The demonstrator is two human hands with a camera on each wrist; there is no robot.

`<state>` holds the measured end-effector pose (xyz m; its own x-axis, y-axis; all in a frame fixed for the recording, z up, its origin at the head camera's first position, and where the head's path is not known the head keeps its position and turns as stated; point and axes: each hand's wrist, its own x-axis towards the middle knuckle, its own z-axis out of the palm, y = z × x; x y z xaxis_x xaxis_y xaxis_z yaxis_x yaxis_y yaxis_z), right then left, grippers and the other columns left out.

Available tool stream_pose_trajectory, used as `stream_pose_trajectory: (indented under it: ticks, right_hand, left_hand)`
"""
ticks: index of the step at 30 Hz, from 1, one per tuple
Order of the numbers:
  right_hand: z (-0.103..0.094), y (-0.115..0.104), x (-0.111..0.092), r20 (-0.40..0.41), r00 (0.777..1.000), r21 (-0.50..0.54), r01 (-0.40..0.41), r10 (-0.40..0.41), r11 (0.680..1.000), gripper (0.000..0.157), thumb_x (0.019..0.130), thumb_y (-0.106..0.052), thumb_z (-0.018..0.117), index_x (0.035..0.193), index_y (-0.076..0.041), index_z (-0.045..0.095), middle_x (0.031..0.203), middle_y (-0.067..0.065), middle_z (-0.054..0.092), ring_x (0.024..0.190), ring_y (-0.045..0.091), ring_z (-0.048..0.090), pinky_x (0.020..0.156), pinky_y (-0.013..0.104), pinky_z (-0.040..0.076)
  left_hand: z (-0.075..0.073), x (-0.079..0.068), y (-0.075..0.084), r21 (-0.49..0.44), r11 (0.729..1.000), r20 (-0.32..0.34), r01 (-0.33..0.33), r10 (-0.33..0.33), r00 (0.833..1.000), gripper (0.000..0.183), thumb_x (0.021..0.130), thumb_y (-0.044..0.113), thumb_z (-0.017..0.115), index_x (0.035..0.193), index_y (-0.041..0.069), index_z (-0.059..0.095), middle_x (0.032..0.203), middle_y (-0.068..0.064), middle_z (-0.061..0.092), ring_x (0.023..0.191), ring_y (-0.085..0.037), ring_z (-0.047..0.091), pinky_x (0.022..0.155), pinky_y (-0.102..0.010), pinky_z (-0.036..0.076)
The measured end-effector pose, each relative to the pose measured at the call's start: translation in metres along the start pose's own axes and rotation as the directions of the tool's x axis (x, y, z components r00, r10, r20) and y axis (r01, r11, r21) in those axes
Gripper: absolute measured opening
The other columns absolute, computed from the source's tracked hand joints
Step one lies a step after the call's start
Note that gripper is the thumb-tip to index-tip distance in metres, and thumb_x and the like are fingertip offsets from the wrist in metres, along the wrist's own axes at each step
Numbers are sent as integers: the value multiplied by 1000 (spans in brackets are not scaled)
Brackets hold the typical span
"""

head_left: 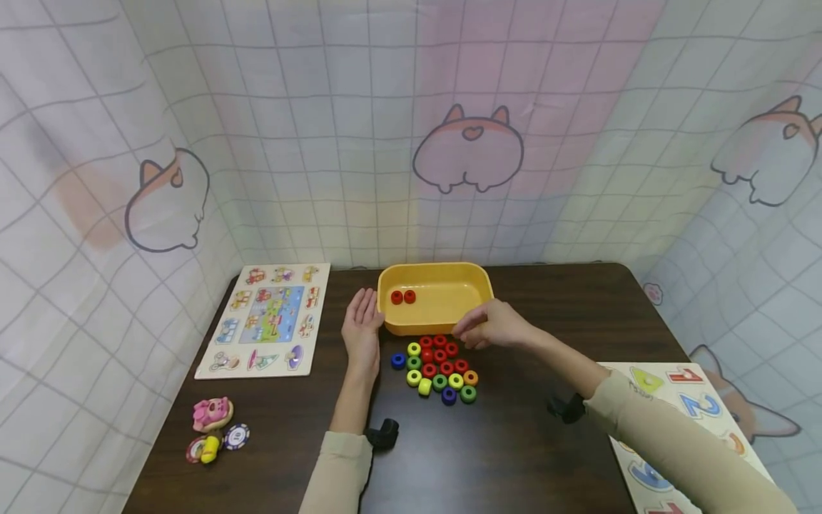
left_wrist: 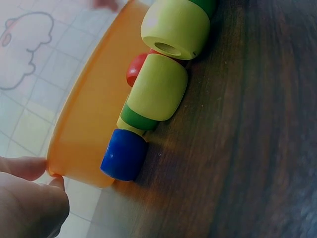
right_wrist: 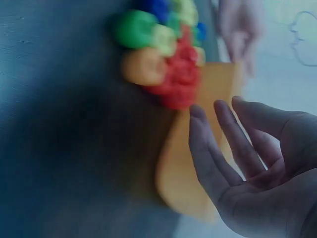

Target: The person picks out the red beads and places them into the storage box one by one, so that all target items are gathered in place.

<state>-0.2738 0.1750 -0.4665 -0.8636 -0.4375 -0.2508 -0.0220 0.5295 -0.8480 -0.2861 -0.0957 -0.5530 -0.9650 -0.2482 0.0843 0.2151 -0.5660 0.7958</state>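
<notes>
A yellow plastic tray point(head_left: 443, 325) stands at the back of the table, with two red beads point(head_left: 403, 297) inside. My left hand point(head_left: 362, 335) is at the tray's left side, fingers extended and thumb at the rim; the left wrist view shows fingertips right at the tray's end point(left_wrist: 79, 134). Over the tray's front right corner hovers my right hand point(head_left: 494, 325), its fingers loosely bent with nothing between them. In front of the tray lies a cluster of wooden beads: red beads point(head_left: 439, 355), yellow, green and blue ones, and an orange bead point(head_left: 471, 378).
A picture puzzle board point(head_left: 215, 357) lies at the back left. Poker chips point(head_left: 237, 436), a pink toy point(head_left: 212, 413) and a small yellow figure point(head_left: 210, 449) sit at the left edge. Under my right forearm is a number puzzle board point(head_left: 681, 385). Patterned curtains surround the table point(head_left: 488, 457).
</notes>
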Motion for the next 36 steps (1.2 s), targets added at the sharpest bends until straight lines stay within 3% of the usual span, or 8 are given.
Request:
stream_pose_trajectory:
  ticks: [4, 10, 16, 22, 29, 36]
  right_hand:
    - [15, 30, -3, -3, 1000, -68, -19, 19, 998, 16, 86, -13, 75, 102, -10, 77, 92, 7, 74, 81, 24, 72, 71, 41, 61]
    - [28, 48, 1, 0, 1000, 10, -22, 22, 1000, 18, 85, -14, 76, 102, -8, 77, 88, 8, 75, 72, 25, 73, 65, 40, 61]
    - [22, 41, 3, 16, 999, 27, -31, 31, 999, 17, 85, -9, 75, 101, -6, 77, 87, 9, 75, 72, 28, 73, 64, 42, 61]
    - [-1, 9, 12, 40, 999, 84, 4, -7, 996, 21, 85, -10, 75, 106, -3, 75, 94, 13, 74, 80, 36, 72, 73, 51, 59]
    - [-28, -33, 53, 21, 999, 150, 23, -26, 988, 25, 88, -8, 72, 112, -2, 72, 103, 16, 73, 88, 39, 71, 79, 52, 57]
    - [-23, -29, 115, -29, 997, 186, -68, 74, 980, 29, 89, -4, 69, 118, 4, 68, 106, 19, 71, 99, 47, 65, 86, 55, 54]
  left_hand:
    - [2, 0, 7, -18, 1000, 17, 6, -6, 1000, 64, 88, -24, 46, 146, 3, 37, 150, -17, 39, 142, -31, 35, 115, -49, 27]
    - [6, -1, 14, -18, 1000, 27, 9, -9, 1000, 64, 88, -24, 47, 146, 1, 36, 150, -20, 38, 142, -33, 34, 114, -48, 28]
    - [7, -4, 16, -16, 1000, 36, 18, -18, 999, 63, 89, -23, 46, 147, 1, 35, 151, -20, 36, 142, -33, 33, 115, -46, 28]
    - [2, 1, 10, -18, 1000, 11, 11, -11, 1000, 64, 89, -24, 46, 146, 3, 37, 149, -16, 39, 142, -30, 35, 115, -43, 30]
    - [-3, 4, 2, -7, 1000, -16, -8, 8, 1000, 63, 89, -22, 48, 144, 8, 42, 148, -13, 43, 138, -24, 42, 112, -40, 36]
    - [-1, -1, 0, -5, 1000, -7, -3, 3, 1000, 64, 90, -22, 47, 146, 8, 40, 149, -12, 42, 140, -26, 39, 114, -44, 31]
